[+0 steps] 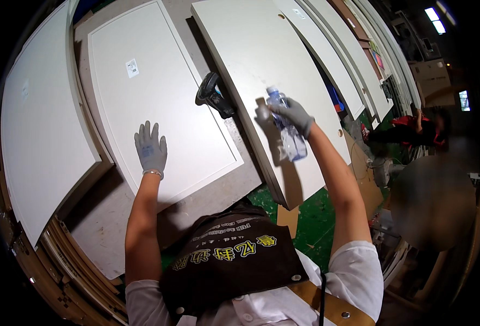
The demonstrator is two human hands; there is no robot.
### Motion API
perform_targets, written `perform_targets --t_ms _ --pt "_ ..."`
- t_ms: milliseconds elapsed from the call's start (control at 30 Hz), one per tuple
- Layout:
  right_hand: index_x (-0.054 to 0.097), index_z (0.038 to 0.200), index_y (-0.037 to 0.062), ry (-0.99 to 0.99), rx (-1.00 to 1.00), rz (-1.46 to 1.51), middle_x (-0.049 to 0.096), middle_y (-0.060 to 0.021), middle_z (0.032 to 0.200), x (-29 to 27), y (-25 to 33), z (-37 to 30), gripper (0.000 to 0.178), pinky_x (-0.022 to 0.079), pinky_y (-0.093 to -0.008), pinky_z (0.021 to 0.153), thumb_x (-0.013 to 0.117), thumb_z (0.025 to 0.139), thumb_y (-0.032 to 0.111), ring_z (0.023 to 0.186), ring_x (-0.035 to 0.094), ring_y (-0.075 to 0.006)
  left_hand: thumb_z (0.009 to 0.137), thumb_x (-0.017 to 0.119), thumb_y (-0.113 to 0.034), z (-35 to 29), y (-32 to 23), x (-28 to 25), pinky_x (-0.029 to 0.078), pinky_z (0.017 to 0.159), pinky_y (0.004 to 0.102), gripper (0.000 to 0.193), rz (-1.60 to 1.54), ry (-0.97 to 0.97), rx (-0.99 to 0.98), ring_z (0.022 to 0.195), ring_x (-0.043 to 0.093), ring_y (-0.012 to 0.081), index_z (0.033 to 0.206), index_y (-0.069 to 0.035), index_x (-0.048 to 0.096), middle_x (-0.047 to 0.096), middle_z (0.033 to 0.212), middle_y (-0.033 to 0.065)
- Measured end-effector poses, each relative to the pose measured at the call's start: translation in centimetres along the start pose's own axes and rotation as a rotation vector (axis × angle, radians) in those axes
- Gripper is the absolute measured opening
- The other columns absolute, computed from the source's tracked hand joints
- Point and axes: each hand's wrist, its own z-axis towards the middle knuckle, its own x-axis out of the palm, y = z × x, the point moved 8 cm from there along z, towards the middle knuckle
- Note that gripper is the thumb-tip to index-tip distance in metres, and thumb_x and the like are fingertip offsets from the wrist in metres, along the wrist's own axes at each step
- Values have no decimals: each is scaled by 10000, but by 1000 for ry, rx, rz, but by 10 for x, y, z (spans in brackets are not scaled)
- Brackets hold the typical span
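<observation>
My left hand [151,149], in a grey glove, lies with fingers spread on a white door-like panel [158,108]. A small white label [132,68] is stuck on that panel further up. My right hand [294,115], also gloved, grips a clear, bluish plastic bottle [293,142] above a thick pale panel [272,54]. The bottle tilts, its top pointing away from me. A small greyish shape beside its neck is too blurred to name. Between the two panels rests a black handheld scanner [214,96], touched by neither hand.
Another white panel [39,125] stands close on my left, over stacked brown boards [60,266]. More panels [332,54] line up on the right. Beyond them, a person in dark and red clothes [413,129] is near the green floor [316,223]. Cardboard [362,168] lies there too.
</observation>
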Motion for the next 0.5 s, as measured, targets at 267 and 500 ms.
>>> perform_targets --t_ms 267,500 --pt "646 1045 27 114 -50 -220 670 -79 857 -13 -23 4 530 504 -294 687 763 734 440 729 618 -159 854 594 -215 -90 -30 -13 174 1133 520 461 -201 12 -26 1362 274 379 1279 -57 513 372 1438 175" --pt "499 1276 -7 -104 -108 -183 637 -199 1090 -15 -40 -102 885 498 -333 855 783 637 537 983 627 -256 869 618 -216 -135 -96 0 270 1111 435 546 -622 260 -22 1332 354 349 1334 14 446 439 1377 215"
